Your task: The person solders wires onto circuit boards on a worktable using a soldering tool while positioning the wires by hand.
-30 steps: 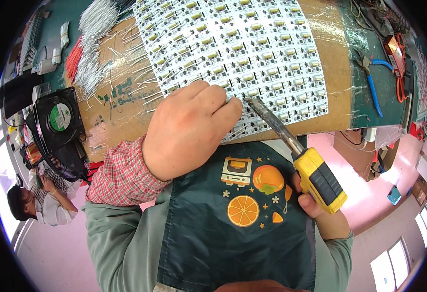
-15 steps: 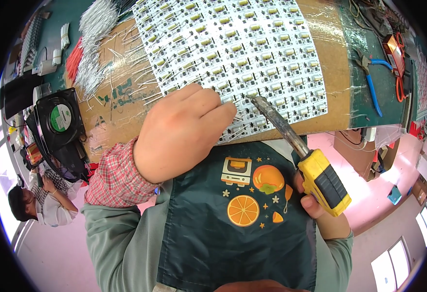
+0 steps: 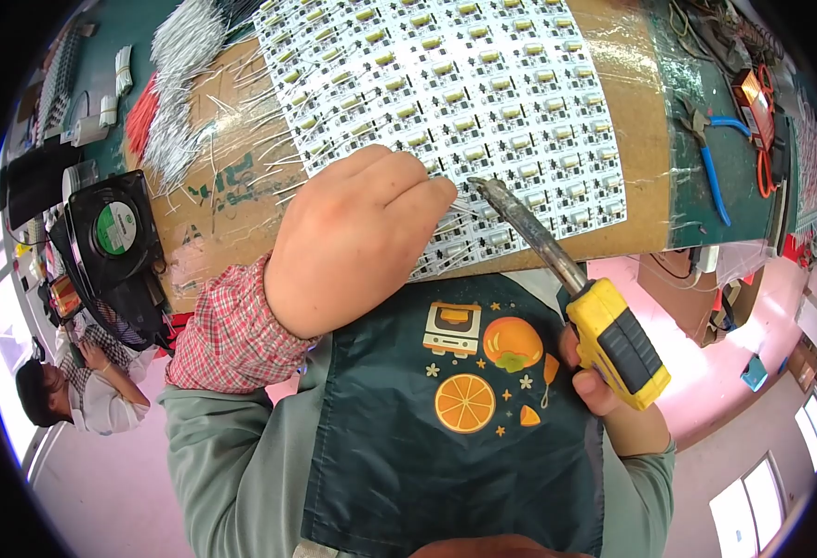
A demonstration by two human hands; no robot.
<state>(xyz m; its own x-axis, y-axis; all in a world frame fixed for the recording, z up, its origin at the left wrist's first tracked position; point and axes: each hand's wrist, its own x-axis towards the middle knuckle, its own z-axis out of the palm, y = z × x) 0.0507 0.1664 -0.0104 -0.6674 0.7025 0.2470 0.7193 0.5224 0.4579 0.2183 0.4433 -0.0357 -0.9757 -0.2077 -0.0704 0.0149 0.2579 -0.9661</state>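
A white sheet of many small circuit boards (image 3: 557,112) lies on the bench, with rows of yellowish parts and short white wires along its left and near side. My left hand (image 3: 357,242) is closed in a pinch over the sheet's near part. White wires (image 3: 462,212) show by its fingertips, though the fingertips are mostly hidden. My right hand (image 3: 596,391), partly covered by the handle, grips a soldering iron (image 3: 618,344) with a yellow and black body. The iron's dark tip touches or hovers just above a board, close to my left fingertips.
Beneath the sheet is a brown board (image 3: 636,177). Bundles of white wires (image 3: 185,56) and red wires (image 3: 141,116) lie at the far left, near a black fan (image 3: 111,228). Blue-handled pliers (image 3: 714,172) rest at the right. Another person (image 3: 83,386) sits at left.
My left hand has shifted slightly to the right and away from me. The soldering iron's tip has moved a little to the left and farther over the sheet.
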